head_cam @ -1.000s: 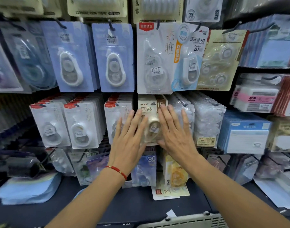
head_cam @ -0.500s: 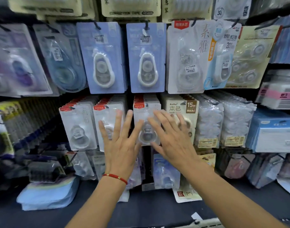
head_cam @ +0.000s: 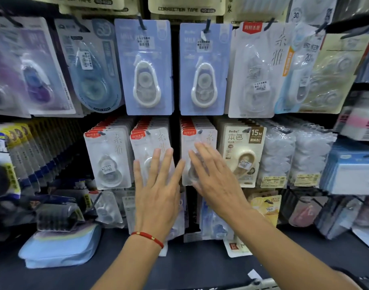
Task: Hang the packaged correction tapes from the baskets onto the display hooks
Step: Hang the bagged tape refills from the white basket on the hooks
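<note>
Your left hand lay flat, fingers spread, on a hanging tape pack; your right hand, fingers likewise spread, apparently pressed the neighbouring pack.

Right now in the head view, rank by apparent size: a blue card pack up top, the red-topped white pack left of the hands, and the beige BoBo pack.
1. Blue card pack, clearly largest.
2. Red-topped white pack and beige BoBo pack: they look alike, so I won't rank them.
</note>
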A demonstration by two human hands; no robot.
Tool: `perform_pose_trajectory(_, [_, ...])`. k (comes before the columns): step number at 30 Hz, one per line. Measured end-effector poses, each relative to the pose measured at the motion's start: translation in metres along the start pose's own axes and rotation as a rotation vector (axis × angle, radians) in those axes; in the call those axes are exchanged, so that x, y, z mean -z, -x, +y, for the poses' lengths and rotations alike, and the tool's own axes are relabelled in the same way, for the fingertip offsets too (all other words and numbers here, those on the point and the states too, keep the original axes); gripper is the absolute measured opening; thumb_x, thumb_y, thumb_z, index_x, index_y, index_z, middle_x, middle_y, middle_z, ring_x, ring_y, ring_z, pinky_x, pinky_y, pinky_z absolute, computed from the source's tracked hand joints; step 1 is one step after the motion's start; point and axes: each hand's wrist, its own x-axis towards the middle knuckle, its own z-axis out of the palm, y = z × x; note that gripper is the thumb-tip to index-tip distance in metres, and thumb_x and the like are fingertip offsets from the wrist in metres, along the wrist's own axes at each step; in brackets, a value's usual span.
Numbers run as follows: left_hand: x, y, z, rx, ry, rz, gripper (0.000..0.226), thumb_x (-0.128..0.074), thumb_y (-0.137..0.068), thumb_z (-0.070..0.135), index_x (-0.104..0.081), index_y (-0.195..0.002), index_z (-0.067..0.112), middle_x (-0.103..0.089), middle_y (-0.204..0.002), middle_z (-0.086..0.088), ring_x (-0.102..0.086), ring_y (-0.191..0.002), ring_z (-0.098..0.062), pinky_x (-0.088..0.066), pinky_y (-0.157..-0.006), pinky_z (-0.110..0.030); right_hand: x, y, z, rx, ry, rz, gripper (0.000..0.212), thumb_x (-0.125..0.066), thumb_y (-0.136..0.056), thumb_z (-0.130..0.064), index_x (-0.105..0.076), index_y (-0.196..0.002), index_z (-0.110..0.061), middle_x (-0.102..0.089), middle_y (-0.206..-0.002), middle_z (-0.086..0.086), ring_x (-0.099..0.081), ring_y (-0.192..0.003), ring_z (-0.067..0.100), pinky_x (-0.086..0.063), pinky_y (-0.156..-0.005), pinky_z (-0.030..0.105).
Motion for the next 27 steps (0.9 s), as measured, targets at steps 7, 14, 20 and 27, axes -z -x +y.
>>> perform_pose_trajectory(7, [0.030,0.005,-0.020,0.148,0.009,-0.118,0.071,-0.079,-0.084,0.012,-0.054,-0.151,0.017,-0.036,-0.166,-0.016,-0.031,-0.154,-0.039,-0.029,-0.120,-0.069,-0.003,-0.006,0.003,0.016,0.027,-0.052,0.080,-0.086,-0.081,-0.016,-0.048,-0.149,0.003,-0.037,-0.159,0.025,-0.039,-0.149,0.039,-0.044,-0.117,0.048])
perform_pose_trajectory(14, [0.040,0.009,-0.043,0.231,0.058,-0.193,0.070,-0.077,-0.086,0.009,-0.054,-0.151,0.019,-0.033,-0.167,-0.016,-0.030,-0.155,-0.037,-0.031,-0.121,-0.063,0.019,-0.014,-0.018,-0.062,-0.009,-0.057,0.081,-0.087,-0.077,-0.035,-0.055,-0.148,-0.010,-0.048,-0.156,0.019,-0.040,-0.145,0.035,-0.044,-0.114,0.054])
perform_pose_trajectory(20, [0.030,0.010,-0.047,0.265,0.097,-0.238,0.083,-0.067,-0.090,0.007,-0.032,-0.163,0.027,-0.020,-0.173,-0.006,-0.015,-0.161,-0.028,-0.017,-0.128,-0.057,0.016,-0.047,-0.064,0.006,-0.157,-0.072,0.093,-0.085,-0.081,-0.041,-0.042,-0.157,-0.009,-0.036,-0.167,0.013,-0.034,-0.156,0.029,-0.032,-0.125,0.054])
perform_pose_trajectory(27, [0.029,0.015,-0.059,0.279,0.239,-0.237,0.086,-0.059,-0.085,-0.003,-0.029,-0.163,0.018,-0.013,-0.174,-0.002,-0.004,-0.162,-0.022,-0.011,-0.130,-0.052,0.007,-0.052,-0.083,-0.069,-0.127,-0.058,0.099,-0.092,-0.075,-0.040,-0.047,-0.155,-0.003,-0.042,-0.162,0.018,-0.040,-0.152,0.034,-0.039,-0.119,0.058])
